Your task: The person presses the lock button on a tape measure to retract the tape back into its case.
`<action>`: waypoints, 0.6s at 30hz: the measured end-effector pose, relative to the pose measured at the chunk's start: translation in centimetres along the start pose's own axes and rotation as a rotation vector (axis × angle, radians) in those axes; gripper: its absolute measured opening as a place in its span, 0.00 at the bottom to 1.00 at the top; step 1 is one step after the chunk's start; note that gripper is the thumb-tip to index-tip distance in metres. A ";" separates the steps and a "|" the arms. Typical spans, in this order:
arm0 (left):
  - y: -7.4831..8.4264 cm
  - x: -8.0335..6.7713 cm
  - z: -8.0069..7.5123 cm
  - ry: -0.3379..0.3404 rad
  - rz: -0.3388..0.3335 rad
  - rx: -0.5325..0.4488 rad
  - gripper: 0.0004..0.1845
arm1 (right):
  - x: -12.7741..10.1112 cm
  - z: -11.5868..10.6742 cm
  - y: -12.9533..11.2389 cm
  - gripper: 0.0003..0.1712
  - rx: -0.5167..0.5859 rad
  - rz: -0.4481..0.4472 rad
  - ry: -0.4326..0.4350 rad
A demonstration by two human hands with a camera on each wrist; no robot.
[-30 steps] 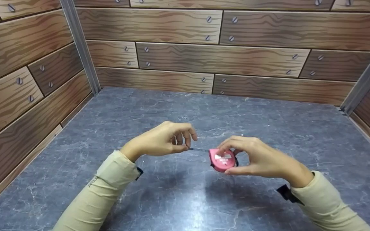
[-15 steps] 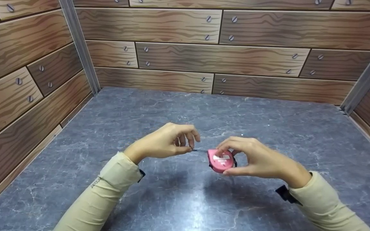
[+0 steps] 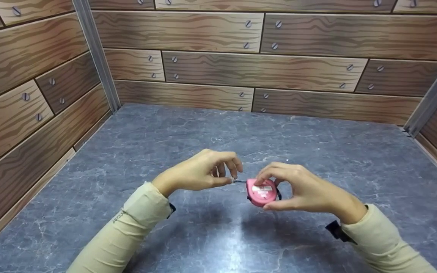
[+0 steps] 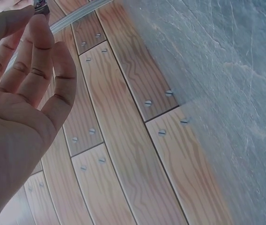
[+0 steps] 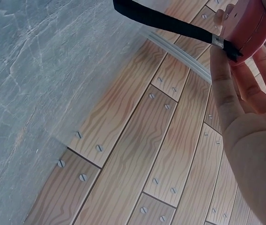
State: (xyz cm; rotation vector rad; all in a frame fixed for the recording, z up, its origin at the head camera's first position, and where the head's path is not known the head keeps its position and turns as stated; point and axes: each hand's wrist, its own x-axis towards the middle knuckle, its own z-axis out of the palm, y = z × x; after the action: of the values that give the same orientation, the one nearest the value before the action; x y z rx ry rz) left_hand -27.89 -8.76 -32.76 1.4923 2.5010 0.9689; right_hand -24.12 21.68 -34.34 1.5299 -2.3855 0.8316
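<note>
Standing low in the middle of the head view, above the grey marble table [image 3: 165, 129], both hands meet around a pink tape measure [image 3: 262, 192]. The right hand [image 3: 302, 189] curls its fingers and thumb around the case, a small, hard and probably light body with smooth sides, so I judge the grip belongs on its flat faces. The left hand [image 3: 199, 172] pinches the metal tape tip [image 3: 234, 181]; the blade looks thin, springy and sharp-edged.
</note>
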 end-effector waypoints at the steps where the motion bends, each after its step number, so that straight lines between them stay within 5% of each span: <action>1: 0.0 0.0 0.0 -0.003 0.000 -0.003 0.15 | 0.0 0.0 0.0 0.28 0.000 0.001 0.001; 18: 0.0 0.1 0.2 -0.022 -0.006 -0.015 0.16 | -0.2 0.2 0.6 0.27 -0.007 0.048 -0.017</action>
State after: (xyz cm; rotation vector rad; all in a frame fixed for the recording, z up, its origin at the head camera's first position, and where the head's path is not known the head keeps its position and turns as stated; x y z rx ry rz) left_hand -27.91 -8.64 -32.88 1.4822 2.4766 0.9626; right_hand -24.50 21.90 -34.76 1.4886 -2.4434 0.8223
